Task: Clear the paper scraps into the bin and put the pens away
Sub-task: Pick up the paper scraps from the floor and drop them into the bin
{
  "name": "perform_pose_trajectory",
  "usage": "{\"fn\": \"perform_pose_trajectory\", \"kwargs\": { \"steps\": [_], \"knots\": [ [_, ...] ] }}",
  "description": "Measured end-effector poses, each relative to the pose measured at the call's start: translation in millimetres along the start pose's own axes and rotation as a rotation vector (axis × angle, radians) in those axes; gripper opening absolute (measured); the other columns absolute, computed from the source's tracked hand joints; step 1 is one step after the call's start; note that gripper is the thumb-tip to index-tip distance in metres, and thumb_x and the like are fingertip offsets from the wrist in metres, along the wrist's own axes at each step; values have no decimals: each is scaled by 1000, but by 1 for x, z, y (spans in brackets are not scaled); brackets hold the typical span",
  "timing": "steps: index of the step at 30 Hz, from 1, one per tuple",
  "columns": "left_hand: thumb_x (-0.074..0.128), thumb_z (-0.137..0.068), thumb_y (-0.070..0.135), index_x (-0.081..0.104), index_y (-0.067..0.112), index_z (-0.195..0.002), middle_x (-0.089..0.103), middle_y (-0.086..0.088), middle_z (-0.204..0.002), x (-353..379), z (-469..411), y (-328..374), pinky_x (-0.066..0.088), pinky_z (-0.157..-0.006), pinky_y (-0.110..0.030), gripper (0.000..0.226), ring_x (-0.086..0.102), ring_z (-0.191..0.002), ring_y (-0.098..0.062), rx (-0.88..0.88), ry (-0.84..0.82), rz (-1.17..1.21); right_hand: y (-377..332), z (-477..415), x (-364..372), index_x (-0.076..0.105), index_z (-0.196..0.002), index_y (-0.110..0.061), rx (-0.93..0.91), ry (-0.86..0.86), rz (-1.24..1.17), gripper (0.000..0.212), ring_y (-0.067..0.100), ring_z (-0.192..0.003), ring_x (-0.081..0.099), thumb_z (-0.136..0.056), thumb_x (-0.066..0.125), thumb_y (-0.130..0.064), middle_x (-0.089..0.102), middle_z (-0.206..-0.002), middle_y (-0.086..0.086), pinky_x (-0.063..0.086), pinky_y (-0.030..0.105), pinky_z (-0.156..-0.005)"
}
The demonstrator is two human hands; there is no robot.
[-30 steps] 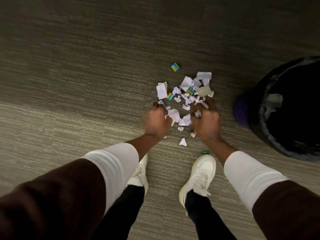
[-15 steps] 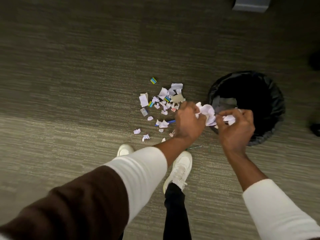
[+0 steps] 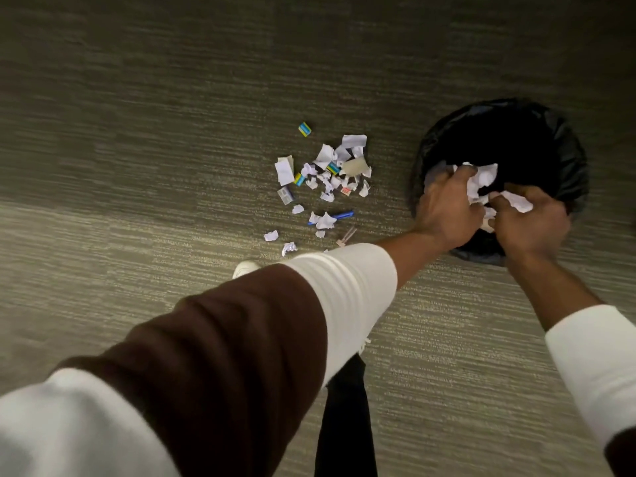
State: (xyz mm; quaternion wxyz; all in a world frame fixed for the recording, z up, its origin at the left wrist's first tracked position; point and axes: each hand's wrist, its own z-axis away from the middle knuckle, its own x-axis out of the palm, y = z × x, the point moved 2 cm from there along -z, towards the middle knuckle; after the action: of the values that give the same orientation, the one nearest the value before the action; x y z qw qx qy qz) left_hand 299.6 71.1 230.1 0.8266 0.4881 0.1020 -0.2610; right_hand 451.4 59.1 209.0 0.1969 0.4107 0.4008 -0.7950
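Dim indoor light, darker top edge, hands (image 3: 488,208) motion-blurred, wide-angle stretch

both hands (image 3: 447,208) have carried their paper scraps (image 3: 481,180) over the bin (image 3: 571,160).

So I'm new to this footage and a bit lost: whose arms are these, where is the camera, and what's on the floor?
The camera sits on a person's head and looks down, so the arms are the wearer's own. Their left hand and right hand hold crumpled paper over a black-lined bin. On the carpet lie more paper scraps, a blue pen partly under one scrap, and a small blue and yellow object. A white shoe peeks out below the left sleeve.
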Motion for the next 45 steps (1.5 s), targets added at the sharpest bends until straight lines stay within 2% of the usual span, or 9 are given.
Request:
{"fn": "perform_pose_trajectory", "kwargs": {
  "steps": [3, 6, 9, 15, 25, 30, 34, 38, 45],
  "knots": [
    [72, -93, 15, 62, 17, -139, 65, -15, -133, -9, 5, -14, 56, -103, -42, 47, 66, -121, -36, 29, 15, 4, -8, 7, 2, 75, -128, -23, -39, -18, 28, 42, 36, -112, 71, -90, 70, -41, 75, -119, 19, 57, 45, -100],
    [69, -94, 12, 74, 14, -109, 77, -9, -110, -26, 14, -45, 62, -91, -42, 16, 73, -103, -30, -9, 8, -3, -22, 27, 6, 74, -124, -18, -133, -11, 69, 36, 36, -108, 70, -91, 71, -31, 68, -123, 20, 56, 43, -100],
    [69, -96, 15, 77, 16, -96, 80, -3, -97, -47, 27, -84, 64, -87, -43, 7, 76, -92, -25, -100, -13, -43, -38, 57, 21, 73, -117, -14, -251, -13, 17, 27, 27, -97, 70, -90, 70, -15, 65, -122, 17, 56, 42, -97],
    [70, -98, 25, 77, 14, -99, 80, -9, -98, -98, 53, -176, 64, -88, -45, 13, 76, -93, -29, -305, -74, -210, -57, 120, 93, 69, -117, -13, -383, -260, 34, 28, 16, -82, 66, -91, 76, -13, 66, -118, 11, 50, 28, -80],
    [64, -92, 34, 67, 15, -115, 70, -13, -123, -157, 72, -314, 58, -91, -44, 30, 69, -115, -39, -378, -58, -477, -28, 165, 214, 56, -129, -25, -271, -601, 268, 57, 31, -106, 69, -82, 87, -34, 64, -126, 6, 58, 43, -92],
    [70, -93, 49, 51, 10, -143, 54, -15, -143, -149, 49, -379, 56, -104, -51, 66, 50, -138, -35, -347, -73, -573, -6, 161, 287, 50, -130, -21, -270, -690, 389, 68, 37, -119, 65, -77, 91, -34, 63, -134, 12, 53, 40, -97],
    [75, -87, 62, 43, 7, -148, 47, -18, -148, -124, 28, -423, 47, -115, -49, 88, 40, -142, -36, -327, -95, -624, 19, 160, 345, 51, -125, -22, -326, -692, 533, 58, 37, -114, 66, -81, 88, -33, 63, -128, 15, 54, 42, -95],
    [79, -75, 73, 37, 10, -150, 37, -20, -150, -96, 16, -450, 46, -115, -51, 106, 35, -142, -38, -375, -26, -632, 38, 161, 383, 46, -138, -22, -349, -581, 585, 65, 38, -120, 62, -86, 84, -29, 51, -139, 20, 57, 47, -98],
    [83, -85, 47, 47, 13, -138, 40, -23, -142, -57, 8, -474, 46, -111, -44, 72, 45, -126, -37, -313, 95, -641, 48, 157, 417, 38, -143, -11, -429, -411, 592, 61, 38, -104, 72, -93, 73, -6, 50, -139, 24, 60, 44, -92]
  ]
}}
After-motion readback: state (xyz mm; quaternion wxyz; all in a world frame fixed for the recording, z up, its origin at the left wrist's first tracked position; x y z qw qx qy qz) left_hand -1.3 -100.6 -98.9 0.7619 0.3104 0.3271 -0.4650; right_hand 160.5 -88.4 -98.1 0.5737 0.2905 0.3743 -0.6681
